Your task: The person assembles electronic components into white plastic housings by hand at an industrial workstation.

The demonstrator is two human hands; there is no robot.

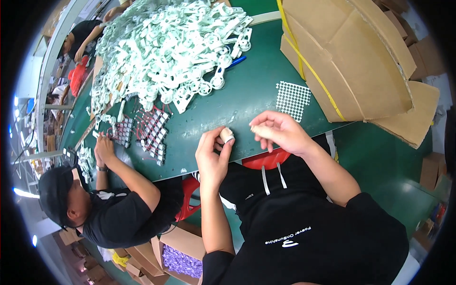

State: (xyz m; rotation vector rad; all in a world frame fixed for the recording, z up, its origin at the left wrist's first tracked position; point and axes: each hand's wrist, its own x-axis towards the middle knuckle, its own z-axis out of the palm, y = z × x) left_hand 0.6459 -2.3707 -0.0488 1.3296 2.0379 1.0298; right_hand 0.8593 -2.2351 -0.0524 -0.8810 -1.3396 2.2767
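The small white piece is in the L hand, over the near edge of the green table. Seen from the R hand, it lies to the left, approx. at the same level w/ a clear gap b/w, so the L hand is the nearer one, bc. it already has it. The piece looks short and its one end faces toward the R fingers; its long axis I cannot tell for sure, as the L fingers cover a part.

L fingers: thumb and index are clamped on the piece, the others curled behind. R fingers: thumb and index tips come close together, pointing to the left, the rest loosely bent; whether sth. tiny is pinched there, I cannot tell.

A bit farther, beyond the R hand, lies a white sheet w/ many round holes. To the left are small modules w/ red wires, near a co-worker's hands. Behind, a blue pen lies beside a big pile of pale plastic parts; on the right stands a large cardboard box w/ a yellow strap.
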